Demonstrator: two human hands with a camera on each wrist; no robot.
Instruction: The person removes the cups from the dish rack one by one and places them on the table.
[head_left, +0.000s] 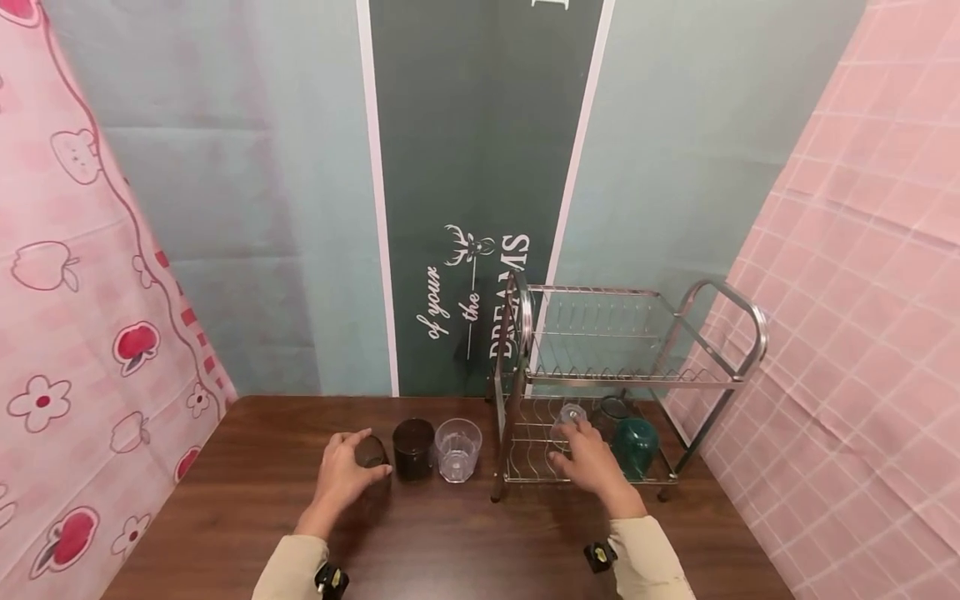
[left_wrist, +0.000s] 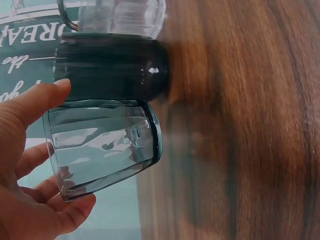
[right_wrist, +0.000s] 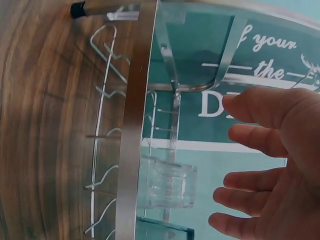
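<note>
At the left of the row of glasses, my left hand holds a smoky grey drinking glass by its rim, thumb on one side and fingers on the other. Beside it on the table are a darker glass and a clear faceted glass. My right hand reaches over the front of the rack's lower shelf with its fingers spread. In the right wrist view its fingertips are apart from a clear glass on that shelf. A teal glass stands upside down to the right, with a smoky glass behind it.
The two-tier metal dish rack stands on the right of the wooden table, its upper tier above the glasses. A printed cloth hangs behind the table. Pink cloths hang at both sides.
</note>
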